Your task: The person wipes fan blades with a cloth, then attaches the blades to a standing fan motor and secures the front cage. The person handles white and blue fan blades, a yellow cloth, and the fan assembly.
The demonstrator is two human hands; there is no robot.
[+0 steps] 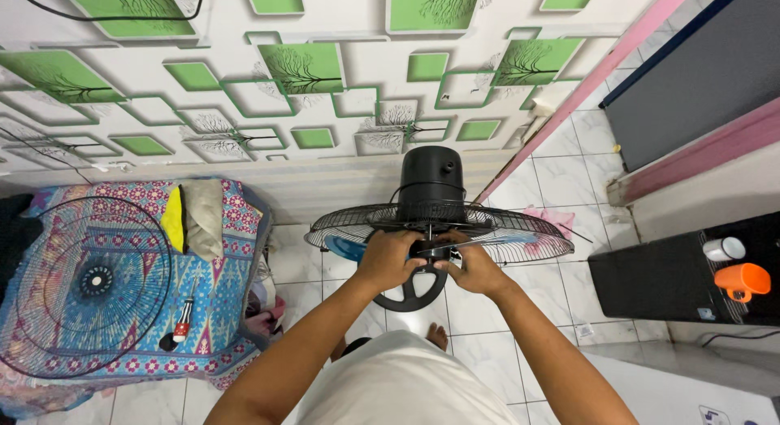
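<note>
Both hands, left hand (pixel 390 258) and right hand (pixel 475 266), pinch the small black nut (pixel 431 249) at the fan's (pixel 431 193) hub. The front grille (pixel 81 283) lies aside on the bed (pixel 227 303), leaving the hub reachable.

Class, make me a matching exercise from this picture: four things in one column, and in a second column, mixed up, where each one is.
Things:
1. loose fan grille
2. orange cup
3. screwdriver
4. left hand

Places:
A. on the black unit at the right
B. at the fan hub, opposite the right hand
C. flat on the patterned cloth, covering most of it
D. on the patterned cloth, beside the grille's rim

Pairs: 1-C, 2-A, 3-D, 4-B
</note>
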